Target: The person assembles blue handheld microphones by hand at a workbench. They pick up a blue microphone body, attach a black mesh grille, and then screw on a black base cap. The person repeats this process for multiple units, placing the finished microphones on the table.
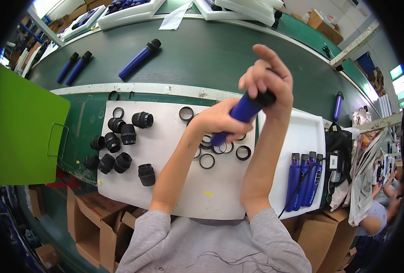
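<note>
- While the L hand (222, 118) was closed round the blue body of a tubular handle (248, 108), the R hand (274, 82) gripped its blk end, w/ one finger raised clear.
- Handle: held tilted, blk end up and to the R, above a white sheet (227, 195) on the green bench (81, 120).
- Blk rings (207, 161): several lay on sheet beneath and nr the hands, some overlapping.
- Blk cylindrical parts (128, 134): loose group, L side of sheet, some touching.
- White tray (281, 157): R of sheet, w/ blk-topped blue handles (302, 184) side by side.
- Far green surface (202, 50): add'l blue units (138, 60) lying L, well apart from hands.
</note>
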The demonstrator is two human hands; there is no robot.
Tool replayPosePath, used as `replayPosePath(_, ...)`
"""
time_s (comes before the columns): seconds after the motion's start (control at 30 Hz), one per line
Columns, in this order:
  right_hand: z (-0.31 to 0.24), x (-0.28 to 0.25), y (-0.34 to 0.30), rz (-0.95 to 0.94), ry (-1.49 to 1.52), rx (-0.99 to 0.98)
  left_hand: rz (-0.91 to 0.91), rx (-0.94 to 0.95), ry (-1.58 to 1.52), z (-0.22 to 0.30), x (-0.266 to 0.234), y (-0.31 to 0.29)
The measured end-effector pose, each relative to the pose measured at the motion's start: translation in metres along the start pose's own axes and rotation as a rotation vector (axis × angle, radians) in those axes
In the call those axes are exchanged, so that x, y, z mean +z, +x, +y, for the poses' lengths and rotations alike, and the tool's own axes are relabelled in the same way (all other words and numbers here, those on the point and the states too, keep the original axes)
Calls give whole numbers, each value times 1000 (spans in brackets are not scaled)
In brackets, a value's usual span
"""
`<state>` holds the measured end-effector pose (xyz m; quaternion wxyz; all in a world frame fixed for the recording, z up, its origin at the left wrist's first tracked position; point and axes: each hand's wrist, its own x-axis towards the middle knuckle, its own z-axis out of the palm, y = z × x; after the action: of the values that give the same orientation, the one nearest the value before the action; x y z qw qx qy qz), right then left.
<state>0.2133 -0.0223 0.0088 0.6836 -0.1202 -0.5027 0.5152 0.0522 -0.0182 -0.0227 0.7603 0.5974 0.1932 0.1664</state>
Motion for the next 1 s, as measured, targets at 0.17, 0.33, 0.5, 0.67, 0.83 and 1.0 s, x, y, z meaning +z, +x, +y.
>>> replayPosePath(0.17, 21, 8, 8, 611, -461, -19, 723, 321, 716, -25, 0, 24)
replayPosePath(0.33, 13, -18, -3, -21, 274, -22, 79, -8, 151, 11, -4, -2)
replayPosePath(0.5, 9, -17, -2, 270, -232, 71, 370, 64, 212, -8, 6, 15)
replayPosePath(0.67, 35, -9, 1, 552, -383, 28, 713, 334, 772, -39, -8, 32)
replayPosePath(0.83, 23, -34, -7, 43, 213, -1, 101, 13, 120, -2, -7, 5)
replayPosePath(1.0, 34, -16, 3, 486, -227, 22, 480, 182, 495, -28, -6, 26)
